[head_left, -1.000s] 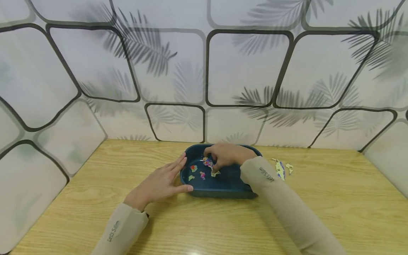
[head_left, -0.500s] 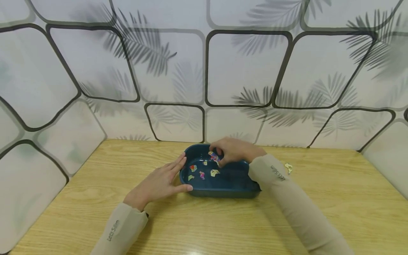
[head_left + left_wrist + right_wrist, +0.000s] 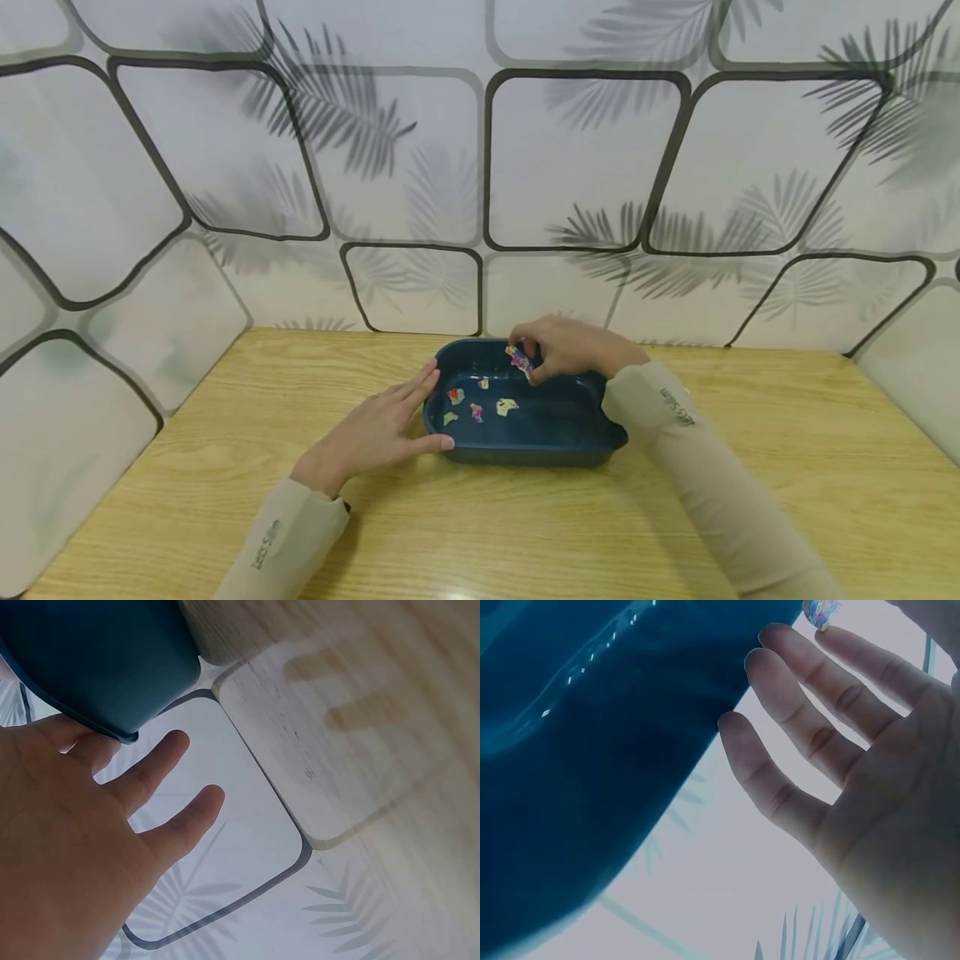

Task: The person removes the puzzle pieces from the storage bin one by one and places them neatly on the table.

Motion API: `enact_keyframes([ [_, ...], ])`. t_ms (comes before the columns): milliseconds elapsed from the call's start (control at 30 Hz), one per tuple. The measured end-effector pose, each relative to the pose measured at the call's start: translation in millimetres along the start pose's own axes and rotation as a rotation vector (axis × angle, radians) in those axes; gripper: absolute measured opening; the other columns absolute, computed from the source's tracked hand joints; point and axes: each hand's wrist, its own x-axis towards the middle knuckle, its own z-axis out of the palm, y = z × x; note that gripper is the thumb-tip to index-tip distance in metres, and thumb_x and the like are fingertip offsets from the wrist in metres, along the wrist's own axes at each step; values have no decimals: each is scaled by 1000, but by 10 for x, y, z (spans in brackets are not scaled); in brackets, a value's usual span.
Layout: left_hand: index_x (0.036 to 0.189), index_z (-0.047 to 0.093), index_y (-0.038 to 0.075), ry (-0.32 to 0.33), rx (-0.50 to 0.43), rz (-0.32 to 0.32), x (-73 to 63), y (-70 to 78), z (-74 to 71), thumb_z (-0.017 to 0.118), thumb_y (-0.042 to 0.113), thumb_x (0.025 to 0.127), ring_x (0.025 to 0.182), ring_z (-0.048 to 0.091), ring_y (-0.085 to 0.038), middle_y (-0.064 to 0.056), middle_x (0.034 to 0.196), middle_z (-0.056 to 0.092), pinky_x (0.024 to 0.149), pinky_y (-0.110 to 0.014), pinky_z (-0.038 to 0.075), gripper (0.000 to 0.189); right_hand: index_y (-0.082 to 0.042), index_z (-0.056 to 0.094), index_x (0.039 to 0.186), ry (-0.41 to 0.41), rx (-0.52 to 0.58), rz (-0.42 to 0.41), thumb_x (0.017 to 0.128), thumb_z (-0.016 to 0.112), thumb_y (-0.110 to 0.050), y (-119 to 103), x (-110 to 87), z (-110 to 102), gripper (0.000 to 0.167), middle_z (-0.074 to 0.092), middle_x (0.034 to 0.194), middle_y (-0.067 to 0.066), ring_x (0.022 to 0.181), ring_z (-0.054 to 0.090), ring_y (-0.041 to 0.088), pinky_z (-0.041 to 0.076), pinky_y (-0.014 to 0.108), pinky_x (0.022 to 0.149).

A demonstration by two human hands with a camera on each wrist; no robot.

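Observation:
A dark blue rounded-rectangular tub (image 3: 536, 457) stands on the wooden table. My left hand (image 3: 375, 432) rests at its left end, fingers fairly straight along the rim and the thumb on the near edge. Over the tub's far side, my right hand (image 3: 573, 346) pinches a small multicoloured flat cutout (image 3: 518, 360) between thumb and fingers. A corner of that cutout (image 3: 823, 612) also shows in the right wrist view. Several small irregular cutouts lie on the tub floor, among them a red one (image 3: 455, 397), a pink one (image 3: 477, 412) and a cream one (image 3: 506, 407).
The wooden table (image 3: 480, 525) reaches to a wall covering (image 3: 558, 167) with stone outlines and leaf prints behind the tub. Right of the tub, the right sleeve (image 3: 682, 425) nearly hides a pale cutout (image 3: 687, 391).
My right hand has lifted the multicoloured cutout from the tub floor and moved up and to the right with it. The cream cutout lies uncovered inside. My left hand has stayed in place.

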Motion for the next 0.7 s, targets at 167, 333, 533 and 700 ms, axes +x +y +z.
enact_keyframes([
  [167, 158, 26, -3, -1, 1, -2, 0, 6, 0, 65, 56, 95, 146, 32, -41, -13, 167, 16, 114, -58, 31, 95, 1, 60, 126, 19, -5, -9, 86, 78, -11, 56, -66, -25, 46, 64, 92, 5, 74, 57, 15, 51, 41, 78],
  [333, 159, 24, -2, -9, -4, -7, 0, 6, -2, 64, 56, 95, 146, 31, -41, -13, 168, 14, 115, -58, 30, 95, 0, 59, 128, 28, 4, 13, 87, 78, -11, 95, -160, -77, 46, 64, 94, 3, 76, 58, 16, 51, 41, 79],
  [533, 159, 24, -1, -11, -7, -12, 0, 14, -10, 65, 56, 95, 146, 31, -41, -12, 168, 14, 115, -58, 30, 95, 1, 58, 129, 29, 26, 36, 89, 78, -11, 135, -285, -170, 46, 67, 100, 5, 78, 61, 17, 52, 43, 79],
  [700, 159, 25, -2, -11, -9, -12, -3, 17, -11, 65, 55, 95, 146, 31, -42, -15, 167, 15, 114, -59, 30, 95, 2, 58, 130, 37, 35, 53, 90, 76, -10, 184, -362, -191, 45, 68, 104, 9, 80, 64, 19, 54, 45, 79],
])
